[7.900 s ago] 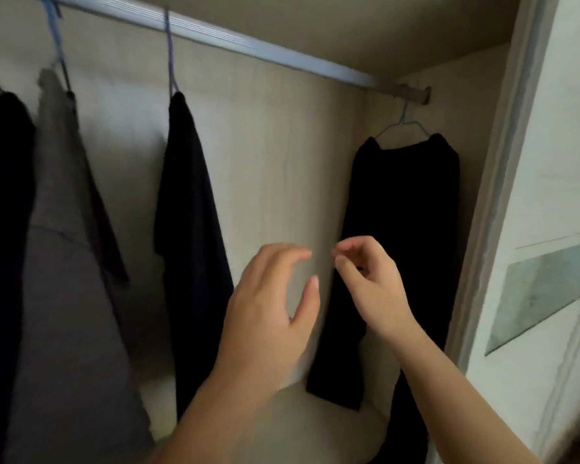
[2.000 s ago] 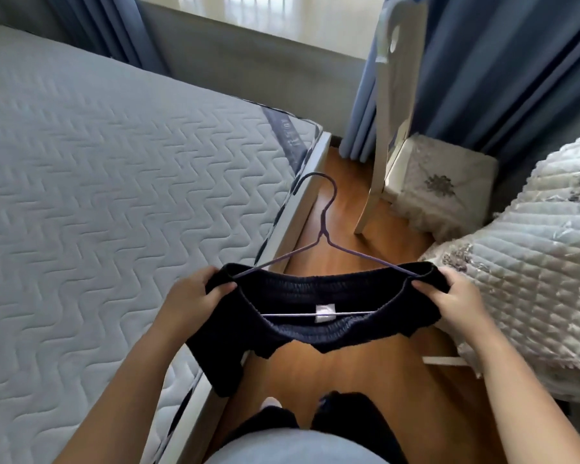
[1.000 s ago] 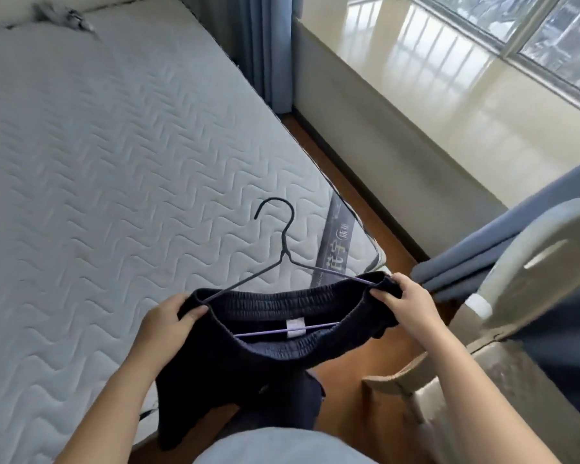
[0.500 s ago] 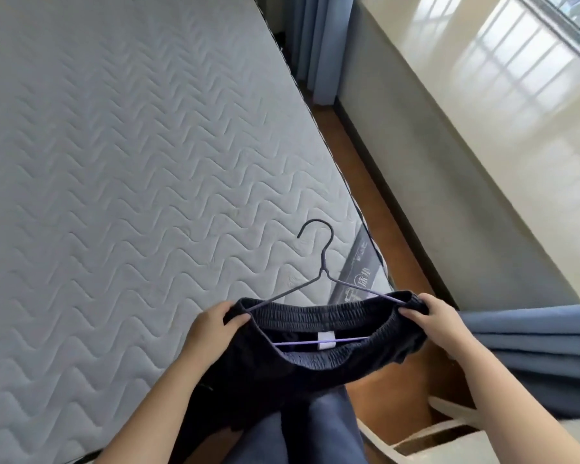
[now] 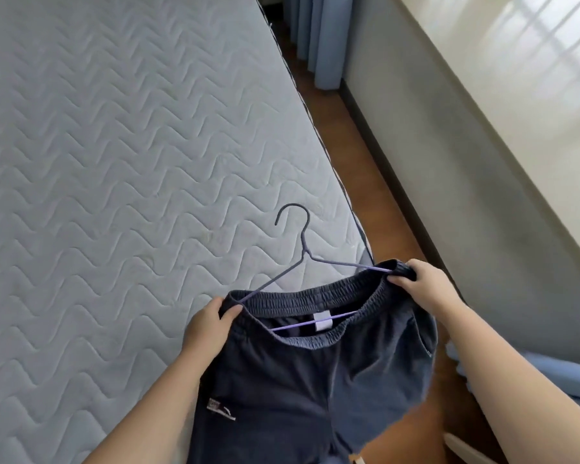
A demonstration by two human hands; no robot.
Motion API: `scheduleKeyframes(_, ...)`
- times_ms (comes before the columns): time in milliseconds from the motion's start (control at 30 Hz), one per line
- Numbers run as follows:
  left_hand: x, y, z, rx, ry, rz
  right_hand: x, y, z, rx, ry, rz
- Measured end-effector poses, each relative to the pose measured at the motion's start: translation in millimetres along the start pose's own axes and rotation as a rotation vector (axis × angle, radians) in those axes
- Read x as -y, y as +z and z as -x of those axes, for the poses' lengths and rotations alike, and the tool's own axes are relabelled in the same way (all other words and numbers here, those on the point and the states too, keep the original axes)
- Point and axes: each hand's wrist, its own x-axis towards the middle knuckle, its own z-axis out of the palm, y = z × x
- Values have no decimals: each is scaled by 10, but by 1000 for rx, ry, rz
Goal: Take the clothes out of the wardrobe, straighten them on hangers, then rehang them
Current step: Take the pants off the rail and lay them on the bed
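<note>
1. The left hand (image 5: 208,326) has its fingers and thumb curled tight, pinching the left end of the stretchy waistband (image 5: 302,298).
2. The right hand (image 5: 422,286) has its fingers curled over the right end of the same waistband, gripping it.
3. The dark blue pants (image 5: 298,380) are held up in the air between the two hands and hang down toward the person.
4. A thin purple wire hanger (image 5: 302,244) sits inside the waistband. Its two ends are right at the fingers, and its hook points away, over the bed.
5. A small white tag (image 5: 322,321) shows inside the pants, right at the hanger's bottom bar.
6. A grey mattress (image 5: 114,145) with wavy stitches fills the left side. The pants are by its near corner.
7. A strip of brown wood floor (image 5: 359,155) runs between the mattress and a pale wall (image 5: 449,145).
8. Blue curtains (image 5: 318,38) hang at the far end of the floor.
</note>
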Motion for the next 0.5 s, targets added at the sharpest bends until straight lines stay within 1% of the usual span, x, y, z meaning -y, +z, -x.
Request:
scheduleKeyframes(100, 84, 41, -427, -25, -21, -91, 124, 234, -423, 21, 1, 31)
scheduleKeyframes(200, 134, 91, -858, -35, -27, -153, 176, 472, -808, 4, 10, 20)
scheduleKeyframes(333, 109, 167, -1358, -84, -3, -218, 216, 673, -1323, -5, -9, 17)
scheduleKeyframes(400, 72, 161, -1610, -110, 9, -239, 287, 709, -1581, -34, -35, 32)
scheduleKeyframes(500, 19, 120, -2019, -122, -14, -269, 449, 738, -1942, -97, -53, -20)
